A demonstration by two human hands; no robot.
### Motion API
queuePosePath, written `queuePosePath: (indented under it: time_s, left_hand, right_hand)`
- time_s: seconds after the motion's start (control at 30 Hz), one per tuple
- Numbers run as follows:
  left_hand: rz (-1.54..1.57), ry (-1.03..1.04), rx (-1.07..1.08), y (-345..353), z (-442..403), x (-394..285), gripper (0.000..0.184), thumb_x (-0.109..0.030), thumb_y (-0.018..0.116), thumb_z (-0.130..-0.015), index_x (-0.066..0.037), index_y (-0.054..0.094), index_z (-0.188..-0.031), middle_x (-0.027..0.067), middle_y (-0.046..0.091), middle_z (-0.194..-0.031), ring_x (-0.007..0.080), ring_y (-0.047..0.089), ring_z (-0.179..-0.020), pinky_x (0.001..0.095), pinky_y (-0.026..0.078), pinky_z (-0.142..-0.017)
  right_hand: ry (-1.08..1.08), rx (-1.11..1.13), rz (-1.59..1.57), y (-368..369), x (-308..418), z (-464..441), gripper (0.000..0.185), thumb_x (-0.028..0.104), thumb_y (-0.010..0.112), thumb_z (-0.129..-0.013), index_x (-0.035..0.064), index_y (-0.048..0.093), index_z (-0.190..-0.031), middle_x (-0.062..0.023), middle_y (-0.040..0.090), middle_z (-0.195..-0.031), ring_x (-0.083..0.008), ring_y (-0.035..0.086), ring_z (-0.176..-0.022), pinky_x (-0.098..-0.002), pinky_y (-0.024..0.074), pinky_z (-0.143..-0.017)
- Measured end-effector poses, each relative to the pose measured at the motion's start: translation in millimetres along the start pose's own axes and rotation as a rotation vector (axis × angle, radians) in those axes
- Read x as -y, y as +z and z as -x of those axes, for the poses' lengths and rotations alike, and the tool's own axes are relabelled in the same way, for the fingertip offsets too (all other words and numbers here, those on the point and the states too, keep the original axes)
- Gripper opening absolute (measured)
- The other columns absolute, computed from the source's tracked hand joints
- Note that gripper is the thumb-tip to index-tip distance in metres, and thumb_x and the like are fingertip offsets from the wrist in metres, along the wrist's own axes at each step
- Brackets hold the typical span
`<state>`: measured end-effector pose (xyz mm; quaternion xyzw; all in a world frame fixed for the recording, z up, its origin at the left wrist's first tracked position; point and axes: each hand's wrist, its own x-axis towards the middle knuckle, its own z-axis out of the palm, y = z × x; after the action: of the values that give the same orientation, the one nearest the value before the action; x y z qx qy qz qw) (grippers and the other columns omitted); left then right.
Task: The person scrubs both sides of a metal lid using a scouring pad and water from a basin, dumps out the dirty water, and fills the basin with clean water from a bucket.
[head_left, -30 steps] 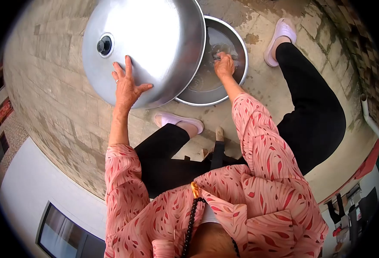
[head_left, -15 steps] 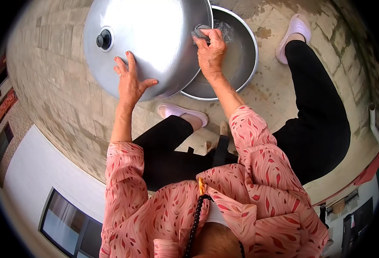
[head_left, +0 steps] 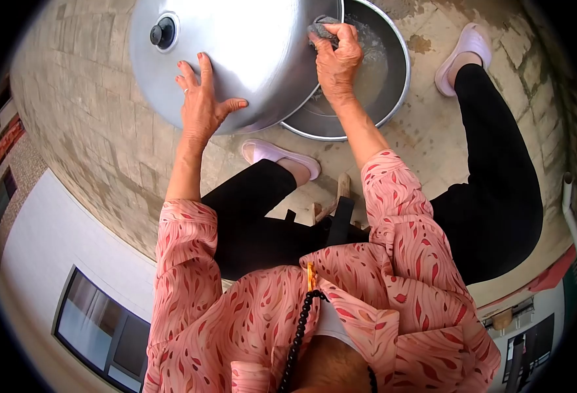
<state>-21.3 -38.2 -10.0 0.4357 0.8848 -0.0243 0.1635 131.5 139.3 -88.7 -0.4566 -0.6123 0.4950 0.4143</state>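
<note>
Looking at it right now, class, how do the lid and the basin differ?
The lid domes outward and carries a black knob; the basin is hollow and shows no knob.
The lid's surface shines brightly; the basin's inside looks darker grey.
The lid partly covers the basin in view.
Both are rounded and silvery-grey.

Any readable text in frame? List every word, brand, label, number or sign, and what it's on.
None readable.
Lid, basin: no lettering visible.
Shirt, slippers: no lettering visible.
Red patch at far left: too small and blurred to tell.
</note>
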Motion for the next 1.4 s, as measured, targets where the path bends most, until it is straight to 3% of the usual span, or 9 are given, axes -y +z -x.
queuePosePath:
  time_s: [0.07,0.27,0.37,0.5,0.77,1.03,1.13,1.23,1.4]
  left_hand:
    - [0.003,-0.001,-0.013,-1,2,1,0.127,-0.053,0.084,-0.048,-0.013,0.017,-0.149,0.0391,0.012,-0.146,0.0629,0.024,-0.128,0.0569,0.047,-0.090]
    - [0.013,-0.034,0.007,-1,1,-3,0.127,-0.054,0.084,-0.048,-0.014,0.018,-0.149,0.0390,0.010,-0.146,0.0621,0.023,-0.128,0.0581,0.047,-0.090]
    - [0.023,-0.060,0.024,-4,-2,-5,0.128,-0.055,0.084,-0.047,-0.014,0.018,-0.149,0.0385,0.010,-0.147,0.0612,0.022,-0.130,0.0588,0.046,-0.091]
    - [0.026,-0.042,0.006,4,2,2,0.128,-0.056,0.083,-0.046,-0.015,0.019,-0.149,0.0379,0.011,-0.147,0.0607,0.021,-0.131,0.0593,0.047,-0.089]
    - [0.060,-0.046,-0.008,-4,2,-4,0.124,-0.052,0.084,-0.049,-0.017,0.020,-0.149,0.0384,0.012,-0.146,0.0614,0.023,-0.129,0.0588,0.049,-0.085]
    - [0.052,-0.061,0.004,-7,3,-8,0.122,-0.052,0.084,-0.050,-0.016,0.021,-0.148,0.0378,0.012,-0.146,0.0628,0.023,-0.128,0.0585,0.051,-0.078]
    - [0.050,-0.077,0.000,-4,1,-8,0.122,-0.051,0.085,-0.049,-0.016,0.021,-0.148,0.0379,0.011,-0.146,0.0618,0.024,-0.128,0.0583,0.052,-0.077]
    - [0.055,-0.094,0.010,-4,1,-8,0.128,-0.063,0.078,-0.046,-0.020,0.018,-0.150,0.0357,0.013,-0.148,0.0604,0.025,-0.129,0.0597,0.046,-0.089]
    - [0.014,-0.066,-0.023,-2,-1,-8,0.123,-0.052,0.084,-0.047,-0.016,0.023,-0.148,0.0372,0.014,-0.145,0.0588,0.029,-0.126,0.0578,0.053,-0.074]
  right_hand:
    - [0.201,0.000,0.020,-6,-27,-8,0.017,-0.001,0.072,-0.072,0.0024,0.059,-0.082,-0.0101,0.058,-0.084,-0.0253,0.060,-0.074,-0.0348,0.0495,-0.067]
    - [-0.121,0.027,0.014,-1,12,14,0.019,-0.003,0.071,-0.070,0.0039,0.061,-0.085,-0.0077,0.056,-0.085,-0.0229,0.060,-0.075,-0.0336,0.0489,-0.068]
    - [0.318,0.090,0.022,-22,-20,-3,0.012,0.002,0.070,-0.078,0.0008,0.062,-0.087,-0.0055,0.061,-0.087,-0.0137,0.059,-0.068,-0.0271,0.0492,-0.067]
    - [0.582,0.071,-0.697,-26,-42,-6,0.011,0.006,0.064,-0.087,0.0071,0.063,-0.098,-0.0043,0.066,-0.097,-0.0137,0.062,-0.078,-0.0282,0.0500,-0.072]
    - [0.767,0.242,-1.105,-40,-34,-12,0.017,0.011,0.059,-0.092,0.0093,0.058,-0.109,-0.0032,0.065,-0.105,-0.0157,0.062,-0.092,-0.0339,0.0511,-0.081]
    - [0.393,0.228,-0.497,-18,-4,-3,0.036,0.005,0.074,-0.077,0.0039,0.060,-0.110,-0.0061,0.064,-0.103,-0.0152,0.061,-0.088,-0.0270,0.0496,-0.080]
    - [-0.077,0.258,0.051,-13,20,1,0.027,0.003,0.075,-0.074,0.0015,0.063,-0.098,-0.0068,0.064,-0.098,-0.0136,0.061,-0.085,-0.0278,0.0495,-0.076]
    - [0.072,0.106,-0.073,-6,5,-7,0.019,0.001,0.074,-0.072,0.0002,0.060,-0.085,-0.0062,0.062,-0.076,-0.0144,0.058,-0.069,-0.0281,0.0485,-0.066]
    - [0.139,0.113,-0.065,1,30,-2,0.024,0.002,0.077,-0.069,0.0012,0.055,-0.080,-0.0083,0.061,-0.072,-0.0176,0.057,-0.063,-0.0308,0.0474,-0.063]
